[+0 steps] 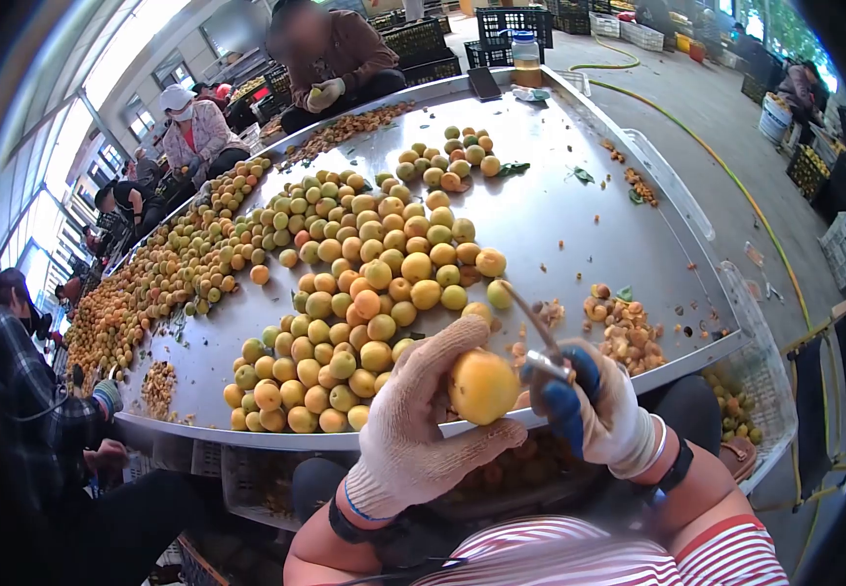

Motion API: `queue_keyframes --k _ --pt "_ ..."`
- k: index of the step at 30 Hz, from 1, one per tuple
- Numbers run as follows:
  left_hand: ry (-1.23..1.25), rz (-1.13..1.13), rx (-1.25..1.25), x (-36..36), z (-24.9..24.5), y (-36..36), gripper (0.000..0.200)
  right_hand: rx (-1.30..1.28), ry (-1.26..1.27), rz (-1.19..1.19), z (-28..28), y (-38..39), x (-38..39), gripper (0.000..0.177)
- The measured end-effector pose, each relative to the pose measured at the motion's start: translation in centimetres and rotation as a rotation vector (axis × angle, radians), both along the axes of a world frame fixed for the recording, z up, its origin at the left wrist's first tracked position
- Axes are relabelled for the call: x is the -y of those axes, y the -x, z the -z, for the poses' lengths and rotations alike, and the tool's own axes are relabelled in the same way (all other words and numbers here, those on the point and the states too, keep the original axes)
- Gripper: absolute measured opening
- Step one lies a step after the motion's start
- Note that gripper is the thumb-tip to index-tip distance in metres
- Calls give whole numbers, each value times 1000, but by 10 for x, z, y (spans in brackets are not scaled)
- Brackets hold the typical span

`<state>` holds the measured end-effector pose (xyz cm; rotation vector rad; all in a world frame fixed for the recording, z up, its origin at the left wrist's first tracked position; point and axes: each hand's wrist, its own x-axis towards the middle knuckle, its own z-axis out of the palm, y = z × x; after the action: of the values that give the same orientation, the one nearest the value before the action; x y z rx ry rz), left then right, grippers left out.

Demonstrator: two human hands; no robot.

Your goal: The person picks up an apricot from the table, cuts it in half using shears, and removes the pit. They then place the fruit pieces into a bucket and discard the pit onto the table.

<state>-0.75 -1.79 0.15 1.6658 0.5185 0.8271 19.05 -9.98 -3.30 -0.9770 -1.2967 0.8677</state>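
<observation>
In a white knit glove, my left hand (423,420) grips a yellow-orange apricot (482,387) between thumb and fingers, just over the table's near edge. My gloved right hand (610,405) is closed around blue-handled shears (548,365). Their metal pivot and a slim blade show, the blade pointing up and left close beside the apricot. Part of the handles is hidden by my fingers. Beyond my left hand, a large heap of apricots (345,322) in green, yellow and orange covers much of the metal table (530,225). Cut pieces (630,337) lie beyond my right hand.
A person (330,68) sits at the far edge; another person in plaid (37,371) works at the left. A lidded jar (526,61) and a dark phone (483,84) stand at the far corner. A plastic crate (764,391) holds fruit at the right. A yellow hose (725,166) crosses the floor.
</observation>
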Motion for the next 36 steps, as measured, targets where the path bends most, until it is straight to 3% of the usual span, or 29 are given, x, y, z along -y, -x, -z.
queue_keyframes --k 1,3,6,8,14,18,25,31,33,36 --pt "0 -1 -2 1 -2 0 83 18 37 2 3 2 3 23" --pt "376 45 160 3 -8 0 82 95 69 26 5 3 5 23" --pt "381 50 167 1 -12 3 82 270 -103 27 1 3 2 23" --pt "346 46 184 0 -10 2 80 199 25 16 -2 7 8 23" --pt "207 -37 198 0 -5 -1 78 351 -174 -25 10 8 4 25" --pt "13 -89 143 -2 -3 0 81 424 -172 3 12 7 1 26" --pt "-57 -129 155 -1 -2 1 82 507 -201 23 5 8 -1 27" --pt "74 -143 261 4 3 -1 83 560 -252 76 13 13 -4 28" --pt "333 -95 380 5 1 -5 79 601 -282 174 24 18 -6 27" --pt "393 -88 382 3 8 -10 73 561 -258 196 27 25 -9 26"
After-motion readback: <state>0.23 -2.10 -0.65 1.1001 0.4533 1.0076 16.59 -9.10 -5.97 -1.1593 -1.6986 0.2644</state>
